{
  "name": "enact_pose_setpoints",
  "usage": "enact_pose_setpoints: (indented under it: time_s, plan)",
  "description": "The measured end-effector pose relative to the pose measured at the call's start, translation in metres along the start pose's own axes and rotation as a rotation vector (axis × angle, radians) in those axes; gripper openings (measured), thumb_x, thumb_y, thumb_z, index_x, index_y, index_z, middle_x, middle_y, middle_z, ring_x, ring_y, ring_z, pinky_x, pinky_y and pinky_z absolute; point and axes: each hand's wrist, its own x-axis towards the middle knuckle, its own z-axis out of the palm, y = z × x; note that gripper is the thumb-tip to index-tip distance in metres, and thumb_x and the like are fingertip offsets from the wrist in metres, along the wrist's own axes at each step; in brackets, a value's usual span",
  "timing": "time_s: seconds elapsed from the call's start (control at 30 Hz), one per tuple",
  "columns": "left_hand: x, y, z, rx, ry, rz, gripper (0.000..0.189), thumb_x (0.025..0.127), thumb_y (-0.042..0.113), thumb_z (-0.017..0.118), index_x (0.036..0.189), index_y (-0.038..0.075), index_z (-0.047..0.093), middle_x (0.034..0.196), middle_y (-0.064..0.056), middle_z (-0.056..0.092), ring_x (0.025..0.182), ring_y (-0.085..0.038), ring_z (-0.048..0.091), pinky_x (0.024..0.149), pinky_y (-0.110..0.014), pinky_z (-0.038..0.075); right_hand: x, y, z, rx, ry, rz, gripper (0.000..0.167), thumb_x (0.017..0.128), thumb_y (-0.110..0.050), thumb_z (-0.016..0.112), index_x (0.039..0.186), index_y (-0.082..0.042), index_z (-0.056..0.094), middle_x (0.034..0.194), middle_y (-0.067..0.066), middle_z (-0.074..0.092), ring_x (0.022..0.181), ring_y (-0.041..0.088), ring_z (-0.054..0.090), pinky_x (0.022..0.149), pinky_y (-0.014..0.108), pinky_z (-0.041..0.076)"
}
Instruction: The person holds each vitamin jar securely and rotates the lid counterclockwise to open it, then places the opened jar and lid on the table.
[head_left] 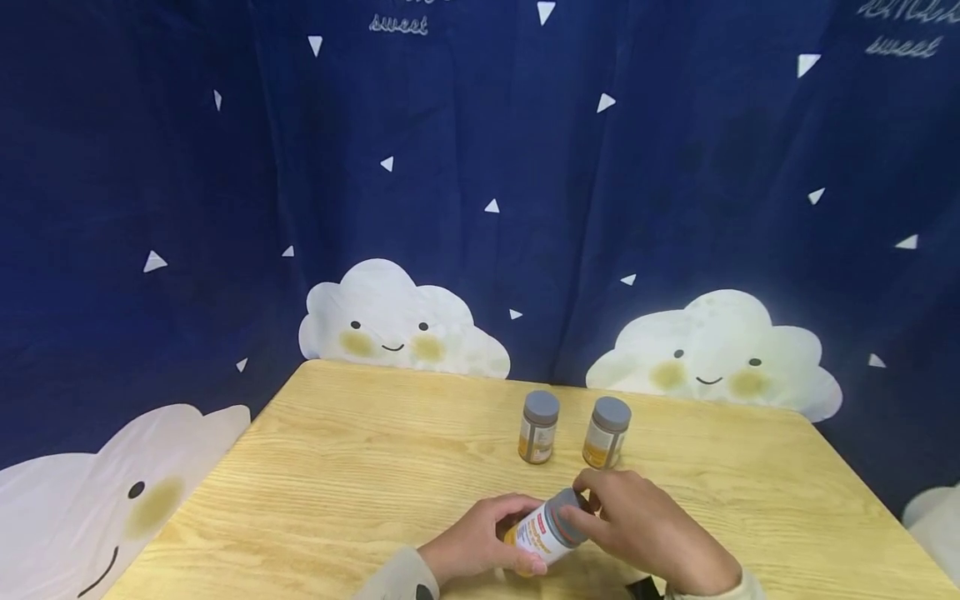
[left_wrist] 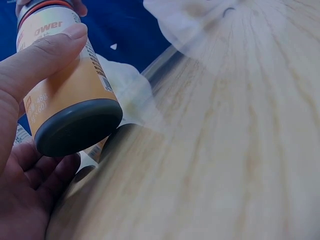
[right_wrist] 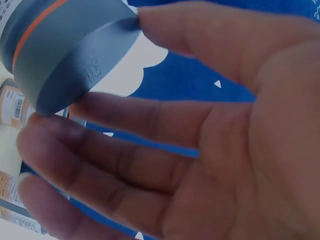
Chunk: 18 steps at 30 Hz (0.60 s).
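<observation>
A supplement bottle [head_left: 536,534] with a white and orange label is held tilted above the near part of the table. My left hand [head_left: 474,535] grips it round the body, its thumb lying across the label in the left wrist view. That view also shows the dark base [left_wrist: 82,127] of the bottle raised off the wood. At the upper end, my right hand [head_left: 648,525] pinches the grey lid [right_wrist: 85,65] between thumb and fingers. An orange-red ring runs round the bottle by the lid.
Two similar grey-lidded bottles, a left one [head_left: 538,429] and a right one [head_left: 606,435], stand upright farther back on the wooden table [head_left: 360,450]. Behind the table hangs a dark blue curtain [head_left: 450,125] with white clouds. A small black object [head_left: 643,588] lies by the right wrist.
</observation>
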Motion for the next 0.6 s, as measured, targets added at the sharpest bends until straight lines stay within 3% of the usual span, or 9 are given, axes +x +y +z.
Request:
enact_pose_setpoints:
  time_s: [0.1, 0.27, 0.47, 0.6]
  plan:
    - [-0.0003, -0.0001, 0.0002, 0.013, 0.005, -0.006, 0.054, 0.082, 0.036, 0.077, 0.131, 0.025, 0.058, 0.121, 0.009, 0.062, 0.109, -0.009, 0.057, 0.097, -0.026, 0.043, -0.0014, 0.0032, -0.0014, 0.035, -0.026, -0.071, 0.026, 0.087, -0.036, 0.069, 0.099, -0.013, 0.064, 0.084, -0.009, 0.064, 0.075, 0.011, 0.06, 0.06, 0.028, 0.047]
    - [-0.0015, -0.0006, 0.0003, 0.016, 0.003, -0.008, 0.053, 0.082, 0.034, 0.078, 0.13, 0.025, 0.058, 0.12, 0.009, 0.062, 0.107, -0.008, 0.057, 0.094, -0.025, 0.045, -0.0044, 0.004, -0.0022, 0.018, -0.02, -0.148, 0.024, 0.085, -0.029, 0.073, 0.102, -0.016, 0.063, 0.092, -0.015, 0.062, 0.082, 0.012, 0.061, 0.068, 0.031, 0.05]
    - [-0.0023, -0.0011, 0.0005, 0.006, 0.009, -0.019, 0.053, 0.081, 0.034, 0.079, 0.13, 0.025, 0.059, 0.119, 0.009, 0.063, 0.105, -0.008, 0.058, 0.091, -0.024, 0.046, -0.0046, 0.0017, -0.003, 0.015, -0.014, -0.183, 0.028, 0.081, -0.017, 0.077, 0.104, -0.021, 0.063, 0.096, -0.018, 0.06, 0.088, 0.007, 0.059, 0.076, 0.032, 0.051]
    - [-0.0018, -0.0012, 0.001, 0.003, 0.009, -0.014, 0.054, 0.081, 0.033, 0.079, 0.13, 0.025, 0.058, 0.121, 0.009, 0.062, 0.107, -0.008, 0.057, 0.094, -0.025, 0.045, -0.0061, 0.001, -0.0027, 0.004, 0.0, -0.171, 0.032, 0.079, -0.019, 0.079, 0.108, -0.02, 0.064, 0.099, -0.016, 0.061, 0.088, 0.007, 0.057, 0.076, 0.032, 0.05]
